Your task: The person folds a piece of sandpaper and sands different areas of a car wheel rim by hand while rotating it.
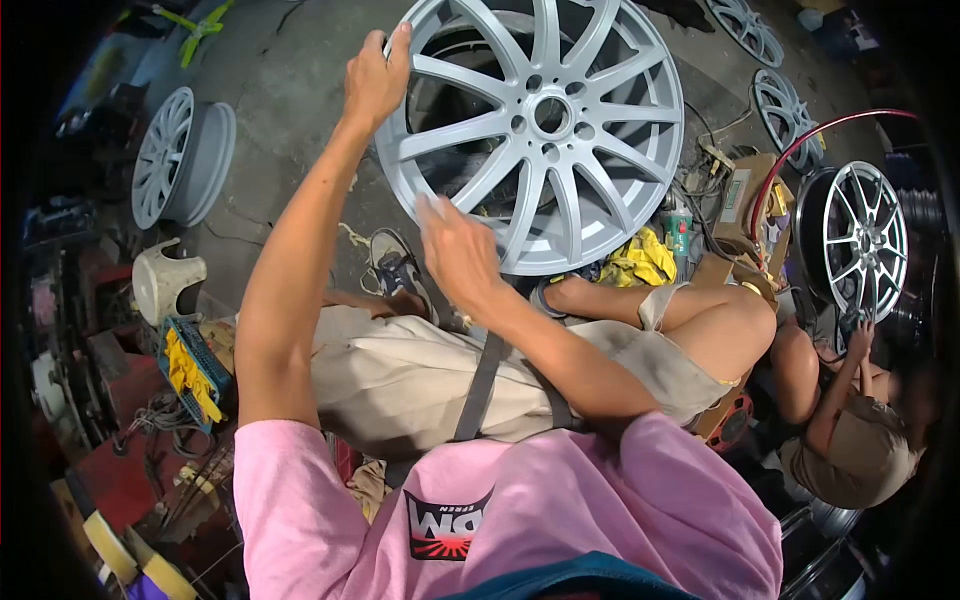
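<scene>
A large silver-grey multi-spoke alloy wheel (480, 132) stands in front of me, its spoked face turned toward me. My left hand (380, 82) grips its outer edge at the upper left, thumb pointing up. Low on the wheel's left side, my right hand (462, 252) is at the rim with its fingers curled. Motion blurs those fingertips, and a pale smear shows there; whatever they pinch cannot be made out.
A grey wheel (165, 160) and a white plastic stool (168, 280) are at left, above a basket with yellow cloth (190, 375). Yellow cloth (640, 260) and a cardboard box (742, 200) lie at right. A co-worker (850, 440) sits by another wheel (866, 240).
</scene>
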Tool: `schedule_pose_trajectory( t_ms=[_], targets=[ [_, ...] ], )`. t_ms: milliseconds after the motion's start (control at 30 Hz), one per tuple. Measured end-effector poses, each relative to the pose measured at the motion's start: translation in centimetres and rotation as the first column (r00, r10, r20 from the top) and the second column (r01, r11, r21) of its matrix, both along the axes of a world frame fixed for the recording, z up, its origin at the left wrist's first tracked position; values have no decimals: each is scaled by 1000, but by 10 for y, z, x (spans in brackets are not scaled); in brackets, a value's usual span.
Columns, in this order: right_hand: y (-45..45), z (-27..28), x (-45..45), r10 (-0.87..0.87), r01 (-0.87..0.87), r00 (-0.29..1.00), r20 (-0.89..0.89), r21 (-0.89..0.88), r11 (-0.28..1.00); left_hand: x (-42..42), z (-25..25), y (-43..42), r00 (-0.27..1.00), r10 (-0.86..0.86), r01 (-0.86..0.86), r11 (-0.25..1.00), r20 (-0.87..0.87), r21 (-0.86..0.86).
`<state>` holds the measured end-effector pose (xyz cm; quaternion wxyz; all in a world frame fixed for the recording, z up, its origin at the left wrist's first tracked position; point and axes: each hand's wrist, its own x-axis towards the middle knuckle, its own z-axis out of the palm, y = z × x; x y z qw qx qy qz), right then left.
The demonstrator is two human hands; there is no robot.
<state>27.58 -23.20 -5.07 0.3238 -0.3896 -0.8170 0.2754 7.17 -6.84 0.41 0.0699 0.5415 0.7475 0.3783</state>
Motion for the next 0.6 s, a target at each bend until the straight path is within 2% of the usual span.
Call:
schedule_pose_trajectory(
  t_ms=[67, 233, 300, 333, 367, 433, 567, 600],
  targets=[
    [23, 8, -27, 1, 9, 994, -109, 99, 995, 3, 1, -4, 1000, 18, -18, 1000, -4, -6],
    [2, -2, 2, 49, -43, 998, -41, 137, 990, 3, 2, 0, 1000, 29, -29, 999, -12, 14],
    [-8, 1, 12, 9, 8, 995, 100, -169, 986, 4, 3, -4, 1000, 6, -6, 1000, 8, 5],
    [1, 3, 2, -39, 43, 999, 20, -211, 977, 4, 4, -4, 1000, 3, -3, 1000, 26, -2],
    [18, 5, -12, -43, 46, 999, 17, -215, 975, 6, 5, -6, 1000, -2, 2, 1000, 23, -6],
    [50, 22, -31, -11, -30, 986, -165, -246, 969, 7, 7, -6, 1000, 27, -27, 1000, -5, -5],
    [44, 23, -13, 28, -67, 993, -116, -342, 937, 5, 8, 0, 999, 22, -22, 1000, 23, 1],
    [35, 24, -4, 46, -31, 998, 34, -353, 935, 1, 7, 2, 1000, 8, -8, 1000, -11, -1]
  ],
)
